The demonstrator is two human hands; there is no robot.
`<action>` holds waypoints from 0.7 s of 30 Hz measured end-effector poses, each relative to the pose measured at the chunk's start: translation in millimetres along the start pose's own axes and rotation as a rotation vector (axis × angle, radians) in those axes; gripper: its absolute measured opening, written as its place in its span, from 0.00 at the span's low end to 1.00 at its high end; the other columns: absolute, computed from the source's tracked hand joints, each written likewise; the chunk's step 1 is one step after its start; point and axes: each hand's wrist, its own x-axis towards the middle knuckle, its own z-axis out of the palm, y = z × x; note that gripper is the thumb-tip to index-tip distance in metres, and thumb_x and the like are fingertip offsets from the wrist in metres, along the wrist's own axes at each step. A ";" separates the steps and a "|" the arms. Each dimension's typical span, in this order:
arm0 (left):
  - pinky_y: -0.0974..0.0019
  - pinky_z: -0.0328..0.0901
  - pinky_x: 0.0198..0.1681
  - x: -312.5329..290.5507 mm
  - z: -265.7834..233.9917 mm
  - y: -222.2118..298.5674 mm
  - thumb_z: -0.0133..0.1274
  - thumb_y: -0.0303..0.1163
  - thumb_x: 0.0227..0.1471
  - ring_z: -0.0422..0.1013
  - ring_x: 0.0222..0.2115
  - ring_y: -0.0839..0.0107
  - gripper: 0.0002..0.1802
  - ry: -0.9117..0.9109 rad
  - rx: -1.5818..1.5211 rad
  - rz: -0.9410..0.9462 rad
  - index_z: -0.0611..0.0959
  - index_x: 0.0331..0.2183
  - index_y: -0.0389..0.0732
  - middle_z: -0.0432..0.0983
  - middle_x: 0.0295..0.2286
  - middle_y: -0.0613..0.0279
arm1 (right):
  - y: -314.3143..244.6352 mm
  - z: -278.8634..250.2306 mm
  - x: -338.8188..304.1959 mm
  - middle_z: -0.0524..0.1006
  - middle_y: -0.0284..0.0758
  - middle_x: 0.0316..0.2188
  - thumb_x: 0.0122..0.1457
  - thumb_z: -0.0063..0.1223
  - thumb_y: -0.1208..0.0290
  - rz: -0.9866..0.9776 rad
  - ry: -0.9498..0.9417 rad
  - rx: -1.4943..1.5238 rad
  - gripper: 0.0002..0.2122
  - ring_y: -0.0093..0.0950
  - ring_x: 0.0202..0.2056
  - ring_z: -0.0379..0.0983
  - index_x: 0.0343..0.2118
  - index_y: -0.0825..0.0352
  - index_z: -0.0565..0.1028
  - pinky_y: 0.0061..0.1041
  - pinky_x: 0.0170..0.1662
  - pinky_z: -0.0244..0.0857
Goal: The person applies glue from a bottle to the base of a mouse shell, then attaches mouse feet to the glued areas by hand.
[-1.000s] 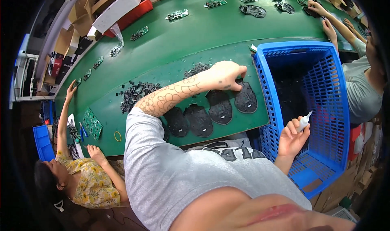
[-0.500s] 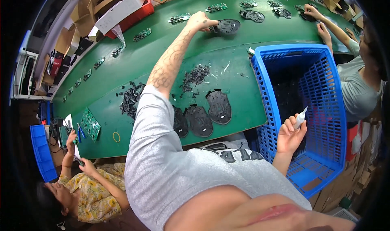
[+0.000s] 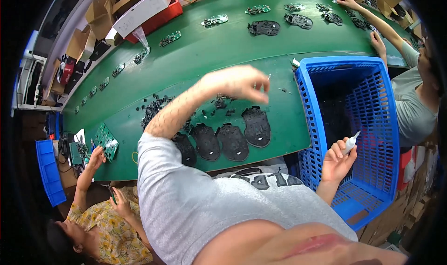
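Observation:
My left hand point(image 3: 242, 83) hangs over the green table, a little blurred, with thumb and fingers loosely apart and nothing visible between them. Below it lie several black computer-mouse base shells in a row, among them the right-hand mouse shell point(image 3: 256, 127). Another black mouse shell point(image 3: 264, 27) rests farther off on the green conveyor belt point(image 3: 209, 46). At the right, my right hand point(image 3: 338, 165) holds a small white squeeze bottle point(image 3: 349, 144), its narrow tip pointing up, above the blue crate. Small black plastic parts point(image 3: 156, 107) are heaped partly behind my left forearm.
A large blue crate point(image 3: 305, 102) stands at the table's right edge. Green circuit boards, such as this one point(image 3: 214, 20), line the belt. One co-worker point(image 3: 104, 232) sits at lower left with a green panel point(image 3: 107, 142) nearby; another person point(image 3: 409, 97) reaches over the belt at right.
My left hand has let go of the mouse shell on the belt and come back nearer over the table. The right hand still holds the bottle. The co-worker at right reaches farther along the belt.

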 end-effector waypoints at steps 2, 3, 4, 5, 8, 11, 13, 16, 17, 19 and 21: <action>0.56 0.69 0.39 -22.2 36.6 7.4 0.60 0.48 0.46 0.74 0.38 0.56 0.26 -0.005 0.301 0.053 0.77 0.41 0.38 0.75 0.35 0.54 | -1.1 2.8 -0.5 0.68 0.32 0.26 0.65 0.46 0.61 0.008 0.019 0.015 0.17 0.18 0.23 0.60 0.45 0.73 0.70 0.15 0.22 0.57; 0.54 0.69 0.40 -25.8 48.0 8.0 0.60 0.47 0.45 0.73 0.38 0.55 0.26 0.025 0.341 0.049 0.76 0.41 0.39 0.74 0.35 0.53 | -2.2 3.7 -0.5 0.68 0.32 0.26 0.65 0.46 0.61 0.006 0.008 0.013 0.17 0.18 0.23 0.60 0.45 0.73 0.70 0.15 0.22 0.57; 0.53 0.69 0.41 -28.0 57.1 6.1 0.61 0.46 0.44 0.72 0.39 0.54 0.27 0.057 0.382 0.044 0.75 0.41 0.39 0.72 0.36 0.53 | -3.1 3.7 -0.1 0.68 0.32 0.26 0.65 0.45 0.61 0.006 -0.006 0.011 0.17 0.18 0.23 0.60 0.45 0.73 0.70 0.15 0.22 0.57; 0.53 0.68 0.41 -28.4 61.5 0.9 0.60 0.41 0.44 0.72 0.38 0.52 0.23 0.115 0.321 0.076 0.75 0.40 0.39 0.72 0.36 0.51 | -3.7 3.3 0.4 0.68 0.32 0.26 0.65 0.45 0.61 0.014 -0.016 0.018 0.17 0.18 0.23 0.60 0.45 0.73 0.70 0.15 0.22 0.57; 0.54 0.68 0.41 -29.5 56.2 -8.3 0.59 0.38 0.45 0.71 0.37 0.52 0.20 0.143 0.153 0.050 0.76 0.39 0.39 0.72 0.35 0.51 | -1.6 5.1 0.6 0.68 0.32 0.27 0.65 0.45 0.62 0.012 -0.014 0.007 0.17 0.18 0.23 0.60 0.45 0.73 0.69 0.15 0.23 0.57; 0.56 0.68 0.40 -21.6 26.6 -30.6 0.58 0.37 0.43 0.72 0.35 0.55 0.18 0.355 0.176 -0.060 0.78 0.36 0.38 0.74 0.32 0.51 | -2.8 0.8 -0.4 0.68 0.33 0.27 0.65 0.45 0.62 -0.006 -0.020 -0.015 0.17 0.18 0.23 0.60 0.46 0.73 0.69 0.15 0.23 0.57; 0.59 0.70 0.37 -14.8 -0.8 -67.4 0.60 0.39 0.42 0.75 0.31 0.59 0.20 0.564 0.147 -0.174 0.81 0.36 0.36 0.78 0.30 0.51 | -2.7 0.0 -0.5 0.68 0.33 0.27 0.65 0.45 0.62 -0.003 -0.036 -0.014 0.17 0.18 0.23 0.60 0.46 0.73 0.69 0.15 0.23 0.57; 0.62 0.70 0.36 -11.5 -32.6 -146.0 0.61 0.43 0.41 0.76 0.31 0.61 0.23 0.841 0.136 -0.426 0.82 0.35 0.34 0.79 0.29 0.50 | -2.8 0.5 -1.5 0.68 0.32 0.27 0.65 0.46 0.62 0.005 -0.047 -0.015 0.16 0.18 0.24 0.61 0.46 0.73 0.69 0.15 0.24 0.58; 0.59 0.70 0.42 -11.2 -39.4 -167.8 0.60 0.44 0.39 0.77 0.35 0.55 0.24 0.899 0.144 -0.506 0.83 0.33 0.34 0.80 0.31 0.46 | -3.1 -0.2 0.0 0.67 0.32 0.27 0.65 0.46 0.62 0.011 -0.043 -0.014 0.16 0.18 0.24 0.61 0.46 0.73 0.69 0.15 0.24 0.58; 0.59 0.69 0.44 -16.4 -43.5 -198.5 0.61 0.48 0.41 0.76 0.37 0.55 0.27 0.962 0.142 -0.570 0.83 0.35 0.34 0.79 0.34 0.45 | -1.7 3.2 1.3 0.67 0.32 0.27 0.65 0.46 0.62 0.031 -0.046 0.007 0.16 0.18 0.24 0.61 0.46 0.73 0.69 0.15 0.24 0.58; 0.57 0.68 0.46 -15.6 -43.3 -214.8 0.60 0.54 0.43 0.74 0.41 0.52 0.33 0.997 0.174 -0.573 0.82 0.40 0.33 0.77 0.38 0.43 | 0.4 4.0 1.8 0.67 0.32 0.28 0.65 0.47 0.62 0.039 -0.035 0.025 0.16 0.18 0.24 0.61 0.46 0.73 0.68 0.15 0.24 0.58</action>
